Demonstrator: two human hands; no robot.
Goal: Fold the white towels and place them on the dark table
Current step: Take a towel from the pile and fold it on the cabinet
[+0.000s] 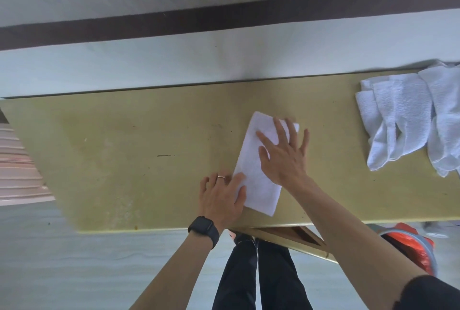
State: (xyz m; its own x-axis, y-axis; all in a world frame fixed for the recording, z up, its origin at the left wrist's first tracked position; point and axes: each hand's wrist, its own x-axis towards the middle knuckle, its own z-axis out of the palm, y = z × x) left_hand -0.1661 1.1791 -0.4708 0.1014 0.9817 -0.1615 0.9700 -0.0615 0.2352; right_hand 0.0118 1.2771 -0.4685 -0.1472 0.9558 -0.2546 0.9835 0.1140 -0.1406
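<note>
watch (pixel 202 229): black, on my left wrist, just off the table's near edge
left hand (pixel 221 197): flat, fingers relaxed, gripping nothing; fingertips lie on the towel's near-left corner, ring (pixel 221 177) on one finger
folded towel (pixel 261 192): white narrow rectangle, flat on the table (pixel 149 148) by the near edge, right of centre, angled away to the left
right hand (pixel 283 153): palm down, fingers spread, pressing the towel's far half, gripping nothing
towel pile (pixel 408 115): white, unfolded, rumpled, far-right corner, well apart from the folded one

Towel (pixel 258 173) on table (pixel 124 160) — pile (pixel 410 115) right
</note>
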